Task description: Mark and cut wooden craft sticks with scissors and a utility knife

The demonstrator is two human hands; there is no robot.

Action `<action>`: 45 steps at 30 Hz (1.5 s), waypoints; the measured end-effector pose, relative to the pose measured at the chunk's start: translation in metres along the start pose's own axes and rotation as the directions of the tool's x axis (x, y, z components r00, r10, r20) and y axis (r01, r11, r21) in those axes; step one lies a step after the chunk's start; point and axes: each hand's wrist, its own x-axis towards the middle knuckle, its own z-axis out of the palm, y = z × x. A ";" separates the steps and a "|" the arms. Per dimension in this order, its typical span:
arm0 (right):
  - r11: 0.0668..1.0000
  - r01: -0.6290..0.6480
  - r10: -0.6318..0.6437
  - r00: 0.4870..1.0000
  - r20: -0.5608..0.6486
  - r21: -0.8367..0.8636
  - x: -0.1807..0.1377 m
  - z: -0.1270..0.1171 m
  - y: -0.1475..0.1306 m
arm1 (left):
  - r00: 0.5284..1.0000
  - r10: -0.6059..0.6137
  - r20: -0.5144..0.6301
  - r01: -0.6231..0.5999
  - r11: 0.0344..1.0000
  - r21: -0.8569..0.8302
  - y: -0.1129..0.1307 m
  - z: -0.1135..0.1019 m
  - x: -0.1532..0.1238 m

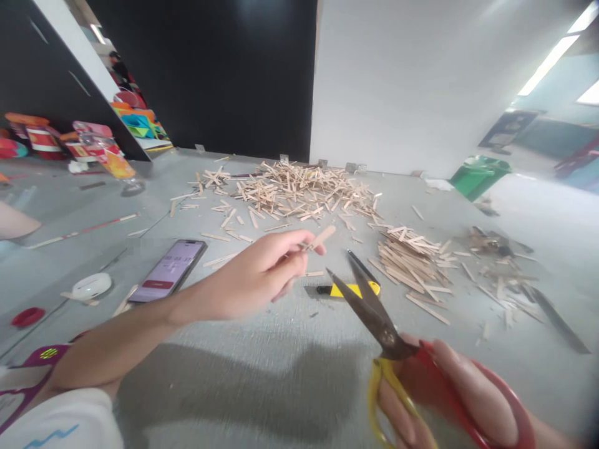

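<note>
Between the thumb and fingers of my left hand is a short wooden stick, its rounded end poking out to the right. My right hand grips a pair of scissors by one red and one yellow handle, and the dark blades stand slightly apart, pointing up and left. The stick and the blades do not touch. Just behind the blades lies a yellow and black utility knife on the grey table. Beyond my left hand spreads a loose heap of short wooden stick pieces.
A stack of longer sticks lies right of the knife. Scraps and a metal blade are farther right, near a green bin. Left of my forearm are a phone, a white round case and a red ring.
</note>
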 end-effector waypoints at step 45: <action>0.962 0.159 -0.141 0.985 0.096 -0.223 0.057 -0.041 0.059 | 0.996 -0.060 0.066 0.069 0.987 -0.146 -0.002 0.006 -0.005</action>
